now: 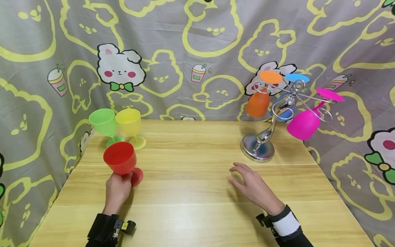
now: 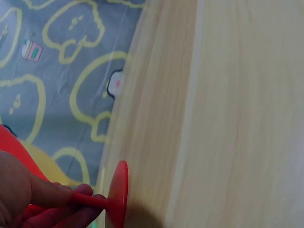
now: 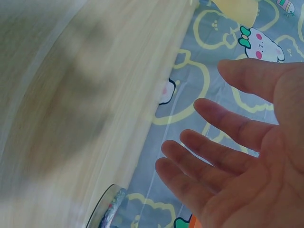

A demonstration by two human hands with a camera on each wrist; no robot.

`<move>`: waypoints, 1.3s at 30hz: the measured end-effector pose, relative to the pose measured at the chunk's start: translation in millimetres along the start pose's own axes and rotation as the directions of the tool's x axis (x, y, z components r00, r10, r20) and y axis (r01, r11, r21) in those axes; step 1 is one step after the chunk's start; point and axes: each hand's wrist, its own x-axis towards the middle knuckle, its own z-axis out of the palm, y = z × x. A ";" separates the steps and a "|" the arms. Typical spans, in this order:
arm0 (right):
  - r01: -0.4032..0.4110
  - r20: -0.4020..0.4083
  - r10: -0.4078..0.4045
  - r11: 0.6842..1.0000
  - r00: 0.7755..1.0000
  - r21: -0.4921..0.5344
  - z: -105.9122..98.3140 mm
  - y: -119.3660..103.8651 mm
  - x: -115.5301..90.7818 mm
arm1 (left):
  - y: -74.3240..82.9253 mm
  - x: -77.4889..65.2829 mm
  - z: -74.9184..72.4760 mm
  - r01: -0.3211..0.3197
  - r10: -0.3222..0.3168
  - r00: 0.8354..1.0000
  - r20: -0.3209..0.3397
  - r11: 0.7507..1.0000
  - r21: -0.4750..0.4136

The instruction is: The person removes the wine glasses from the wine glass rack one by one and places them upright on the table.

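My left hand (image 1: 117, 192) grips a red plastic goblet (image 1: 121, 161) by its stem, with the bowl upward and slightly tilted. In the left wrist view the thumb and fingers close round the thin stem, and the round red foot (image 2: 118, 192) juts out past them. Whether that foot touches the table cannot be told. My right hand (image 1: 254, 187) hovers over the right half of the table, fingers spread and loosely bent, holding nothing. Nearest to it is the chrome rack's round base (image 1: 257, 148).
A green goblet (image 1: 104, 122) and a yellow goblet (image 1: 129, 123) stand upright at the table's back left. From the chrome rack hang an orange goblet (image 1: 258, 103), a blue goblet (image 1: 282, 109) and a pink goblet (image 1: 304, 124), all upside down. Patterned grey cloth (image 1: 172, 31) surrounds the wooden table (image 1: 185, 192).
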 end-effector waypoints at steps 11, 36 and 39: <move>0.016 0.001 -0.016 1.000 1.000 -0.005 0.9 2.5 -0.3 | -21.1 29.5 -19.1 0.059 -0.059 0.995 -0.075 0.998 0.008; 0.001 0.015 -0.001 1.000 1.000 0.015 4.7 3.4 -2.3 | -46.1 83.9 -43.4 0.163 -0.169 0.973 -0.156 0.985 -0.050; 0.001 0.014 -0.001 1.000 1.000 0.011 5.0 3.6 -2.2 | -46.6 87.1 -42.7 0.166 -0.173 0.973 -0.155 0.985 -0.055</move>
